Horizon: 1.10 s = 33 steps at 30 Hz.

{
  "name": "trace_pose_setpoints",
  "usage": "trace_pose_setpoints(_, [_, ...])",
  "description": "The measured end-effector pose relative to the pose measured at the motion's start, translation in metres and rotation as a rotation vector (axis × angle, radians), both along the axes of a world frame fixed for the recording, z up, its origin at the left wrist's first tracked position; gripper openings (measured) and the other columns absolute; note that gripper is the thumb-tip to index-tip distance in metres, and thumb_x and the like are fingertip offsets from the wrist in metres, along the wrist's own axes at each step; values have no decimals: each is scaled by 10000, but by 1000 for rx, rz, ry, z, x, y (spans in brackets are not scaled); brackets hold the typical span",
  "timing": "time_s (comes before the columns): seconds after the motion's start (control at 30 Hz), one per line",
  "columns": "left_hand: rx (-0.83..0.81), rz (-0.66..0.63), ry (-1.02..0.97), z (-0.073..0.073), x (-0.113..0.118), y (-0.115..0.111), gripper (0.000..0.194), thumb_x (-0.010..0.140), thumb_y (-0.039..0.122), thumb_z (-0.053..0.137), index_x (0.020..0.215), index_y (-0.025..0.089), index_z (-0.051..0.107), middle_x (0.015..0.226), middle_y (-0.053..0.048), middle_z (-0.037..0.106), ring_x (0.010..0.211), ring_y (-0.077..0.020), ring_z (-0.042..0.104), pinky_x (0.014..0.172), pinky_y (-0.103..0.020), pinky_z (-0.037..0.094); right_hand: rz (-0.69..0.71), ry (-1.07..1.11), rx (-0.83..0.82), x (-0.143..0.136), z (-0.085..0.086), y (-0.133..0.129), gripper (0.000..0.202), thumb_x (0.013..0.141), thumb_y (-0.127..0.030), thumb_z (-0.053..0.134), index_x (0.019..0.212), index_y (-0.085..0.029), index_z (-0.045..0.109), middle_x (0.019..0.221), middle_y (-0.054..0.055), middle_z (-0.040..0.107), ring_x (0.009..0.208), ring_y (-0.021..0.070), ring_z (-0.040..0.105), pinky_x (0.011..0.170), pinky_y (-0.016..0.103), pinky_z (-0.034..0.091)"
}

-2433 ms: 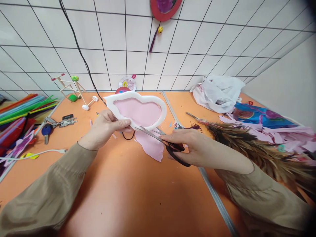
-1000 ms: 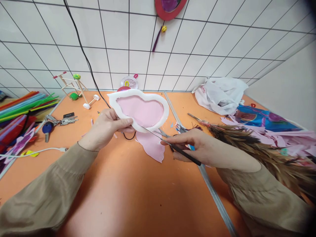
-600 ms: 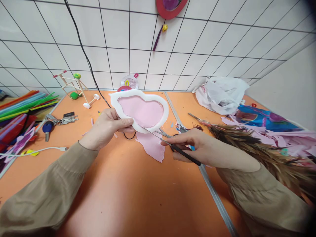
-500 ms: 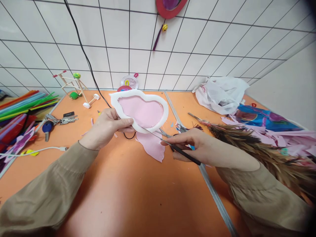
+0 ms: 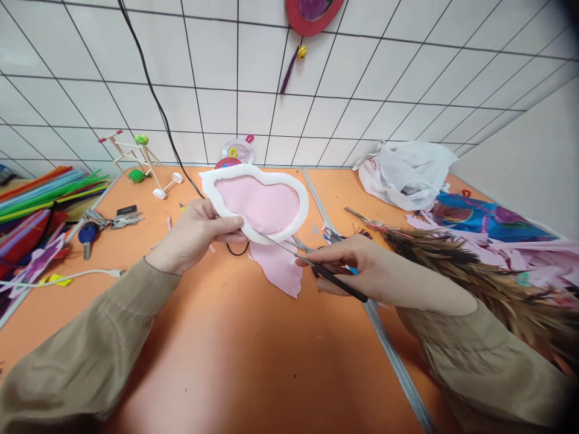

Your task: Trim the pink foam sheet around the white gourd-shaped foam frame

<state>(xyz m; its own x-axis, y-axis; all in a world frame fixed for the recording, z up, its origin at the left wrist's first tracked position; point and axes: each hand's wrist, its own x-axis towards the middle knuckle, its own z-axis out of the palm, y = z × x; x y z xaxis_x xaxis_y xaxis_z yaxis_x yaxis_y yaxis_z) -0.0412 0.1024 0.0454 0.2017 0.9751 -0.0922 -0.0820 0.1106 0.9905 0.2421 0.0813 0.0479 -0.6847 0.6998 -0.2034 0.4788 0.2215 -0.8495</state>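
My left hand (image 5: 192, 232) pinches the lower left edge of a curved white frame (image 5: 299, 199), thumb on top. Pink fabric (image 5: 260, 204) fills the inside of the frame. From below the frame hangs a pink fabric flap (image 5: 280, 271). In my right hand (image 5: 362, 268) is a pair of scissors (image 5: 337, 282) with dark handles, my fingers closed around them. One thin blade reaches across the lower edge of the frame, toward my left thumb; the other lies partly behind the frame and the flap.
On the orange table (image 5: 226, 361), keys (image 5: 90, 235), a stick model (image 5: 140, 157) and coloured pipe cleaners (image 5: 49, 187) lie to the left. To the right are a white plastic bag (image 5: 402, 172), brown feathers (image 5: 434, 253) and pink scraps (image 5: 493, 250). A black cable (image 5: 149, 84) runs down the tiled wall.
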Motion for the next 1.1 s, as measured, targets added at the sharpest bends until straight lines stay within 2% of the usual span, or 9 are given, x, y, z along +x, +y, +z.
trace_pose_setpoints(0.37, [-13,0,-20,-1,-1,1,173,630,273,895,674,143,791,737,-103,795,664,-205,750,686,-271,648,-10,-2,-52,0,1,-1,305,909,-464,618,870,-181,726,686,-28,406,587,98,332,510,241,350])
trace_pose_setpoints(0.53, [-6,-18,-27,0,-1,0,182,642,292,891,706,150,797,774,-104,803,699,-211,754,693,-272,646,3,33,-53,-4,6,-1,292,869,-452,652,882,-169,725,686,-25,420,592,94,312,508,237,339])
trace_pose_setpoints(0.7, [5,12,-4,0,-1,0,207,638,306,883,716,143,782,796,-110,803,718,-227,757,684,-280,643,-11,-70,-9,-7,14,1,277,783,-383,707,968,-177,715,635,-35,478,570,101,388,501,230,348])
trace_pose_setpoints(0.83, [26,14,22,0,-1,1,211,649,310,870,710,134,771,784,-120,799,703,-227,756,685,-282,640,15,-131,-51,-6,17,1,312,764,-324,688,1033,-166,689,662,-28,508,590,107,422,508,231,360])
trace_pose_setpoints(1.1, [42,22,73,-2,0,0,181,677,303,853,731,139,795,800,-108,806,711,-220,757,704,-284,637,19,-56,-160,-5,9,6,323,784,-345,668,1036,-144,656,627,-45,473,541,89,352,484,234,293])
